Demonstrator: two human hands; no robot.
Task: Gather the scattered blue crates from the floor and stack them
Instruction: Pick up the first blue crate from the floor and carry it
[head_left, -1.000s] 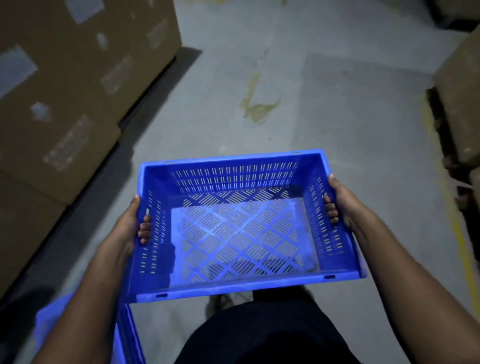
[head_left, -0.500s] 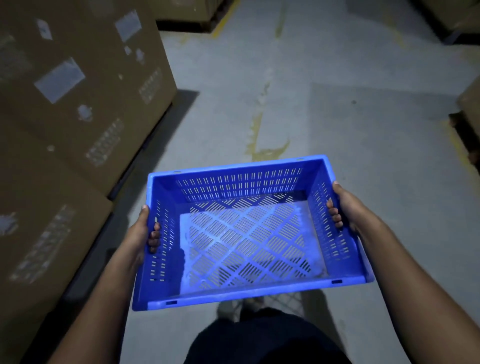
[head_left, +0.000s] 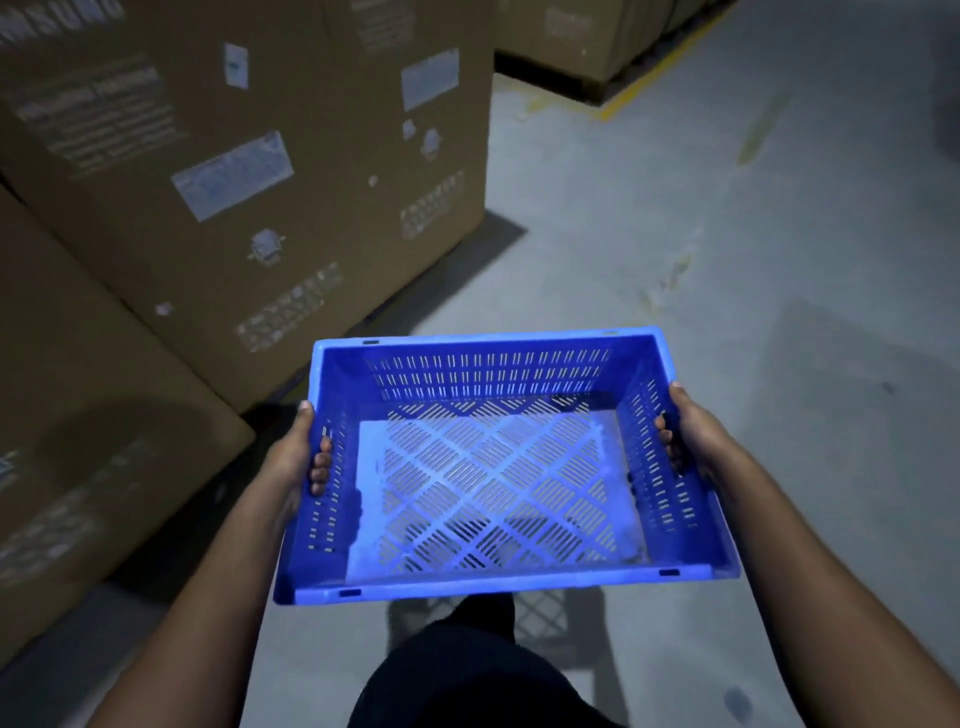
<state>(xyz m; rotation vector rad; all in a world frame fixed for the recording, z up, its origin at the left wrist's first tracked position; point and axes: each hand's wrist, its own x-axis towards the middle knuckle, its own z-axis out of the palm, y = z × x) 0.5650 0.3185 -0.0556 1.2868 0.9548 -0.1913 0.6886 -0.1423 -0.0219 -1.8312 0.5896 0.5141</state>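
I carry one empty blue crate (head_left: 493, 374) level in front of my body, above the concrete floor. It has slotted walls and a lattice bottom. My left hand (head_left: 296, 452) grips its left short wall, fingers curled through the handle slot. My right hand (head_left: 693, 434) grips the right short wall the same way. No other crate shows in the head view.
Tall cardboard boxes (head_left: 249, 171) with labels stand close on the left. More boxes (head_left: 587, 36) sit at the back on a pallet beside a yellow floor line (head_left: 660, 67). Grey concrete floor (head_left: 779, 260) stretches ahead and to the right.
The view has swung up and left as I walk. The second blue crate at the lower left and the boxes on the right have left the frame; the left boxes loom closer.
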